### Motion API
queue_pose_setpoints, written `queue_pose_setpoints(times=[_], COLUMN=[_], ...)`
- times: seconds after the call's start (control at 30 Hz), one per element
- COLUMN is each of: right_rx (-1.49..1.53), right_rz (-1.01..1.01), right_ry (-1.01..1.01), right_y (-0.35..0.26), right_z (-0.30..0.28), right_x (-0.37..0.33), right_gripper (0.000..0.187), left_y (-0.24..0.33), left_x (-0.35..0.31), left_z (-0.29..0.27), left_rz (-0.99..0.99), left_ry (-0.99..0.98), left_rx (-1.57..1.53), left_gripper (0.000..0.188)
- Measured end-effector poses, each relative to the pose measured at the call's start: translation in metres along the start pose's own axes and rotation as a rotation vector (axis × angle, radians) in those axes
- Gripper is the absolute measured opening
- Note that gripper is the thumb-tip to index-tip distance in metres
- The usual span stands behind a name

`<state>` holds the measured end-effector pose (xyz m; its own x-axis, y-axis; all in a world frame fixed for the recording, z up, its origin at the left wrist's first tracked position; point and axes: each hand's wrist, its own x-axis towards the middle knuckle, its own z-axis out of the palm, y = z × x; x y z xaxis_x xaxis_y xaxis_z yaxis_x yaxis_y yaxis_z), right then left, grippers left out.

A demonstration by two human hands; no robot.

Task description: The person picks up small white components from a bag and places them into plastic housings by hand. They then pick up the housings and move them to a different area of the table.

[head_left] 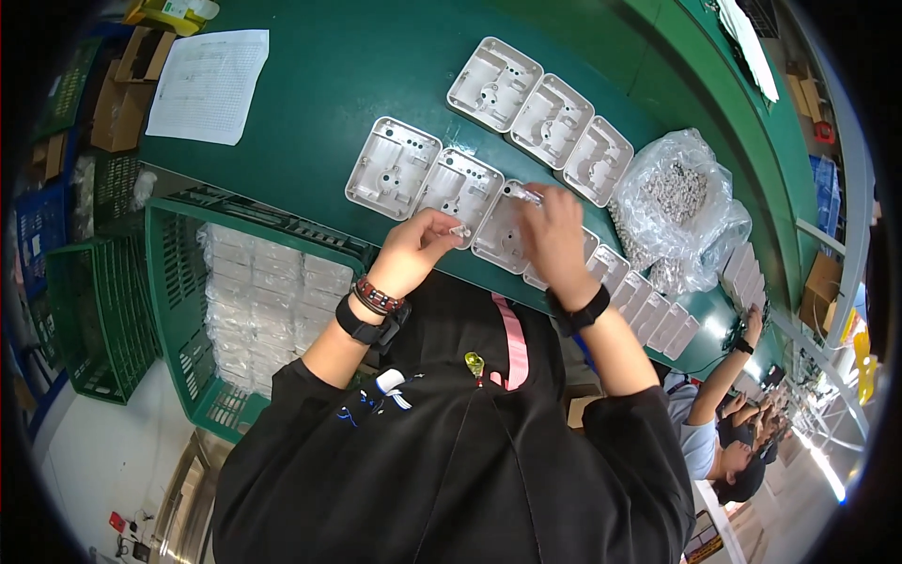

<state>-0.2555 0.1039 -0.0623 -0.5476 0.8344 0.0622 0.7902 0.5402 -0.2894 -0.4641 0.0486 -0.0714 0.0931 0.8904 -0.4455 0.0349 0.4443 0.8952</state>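
My left hand [413, 249] is closed in a pinch on a small translucent plastic part [458, 231], beside the lower edge of a light grey plastic housing [484, 174]. Over the housing to its right [498, 235] is my right hand [556, 235], its fingers curled down. A small clear piece [528, 195] shows at those fingertips, near the housing's upper corner. My right hand covers part of that housing. Another open housing [385, 197] lies at the left end of this row, with round holes and raised ribs inside.
Three more housings [550, 122] form a row farther back. A clear bag of small whitish parts [676, 193] sits at the right. More housings [648, 315] continue rightward. Left are a printed sheet [209, 86] and a green crate [183, 329] of wrapped pieces. Another person [705, 423] works at the far right.
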Motion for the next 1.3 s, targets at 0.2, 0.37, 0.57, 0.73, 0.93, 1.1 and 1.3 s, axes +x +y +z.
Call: queue_pose_setpoints(times=[0.2, 0.37, 0.57, 0.73, 0.93, 1.1, 1.3], right_rx=[0.258, 0.274, 0.38, -0.079, -0.216, -0.228, 0.071], right_rz=[-0.052, -0.097, -0.098, -0.055, -0.176, -0.209, -0.093], right_ry=[0.043, 0.004, -0.063, -0.012, -0.086, -0.12, 0.014], right_y=[-0.054, -0.055, -0.039, -0.01, -0.003, 0.001, 0.01], right_z=[-0.02, -0.016, -0.003, 0.029, 0.06, 0.059, 0.019], right_x=[0.012, 0.024, 0.036, 0.058, 0.073, 0.067, 0.048], right_gripper=[0.015, 0.014, 0.012, 0.01, 0.008, 0.01, 0.011], left_y=[0.002, 0.015, 0.003, -0.008, -0.008, -0.014, -0.01], left_x=[0.005, 0.008, 0.012, 0.017, 0.018, 0.017, 0.018], left_z=[-0.01, -0.017, -0.018, -0.027, -0.041, -0.034, -0.019], left_rz=[-0.018, -0.027, -0.054, 0.004, 0.034, 0.007, 0.026], left_ry=[-0.11, -0.117, -0.041, 0.23, 0.231, 0.185, 0.084], left_rx=[-0.032, -0.011, 0.115, -0.051, -0.072, -0.087, -0.011], left_gripper=[0.016, 0.016, 0.013, 0.015, 0.014, 0.014, 0.013])
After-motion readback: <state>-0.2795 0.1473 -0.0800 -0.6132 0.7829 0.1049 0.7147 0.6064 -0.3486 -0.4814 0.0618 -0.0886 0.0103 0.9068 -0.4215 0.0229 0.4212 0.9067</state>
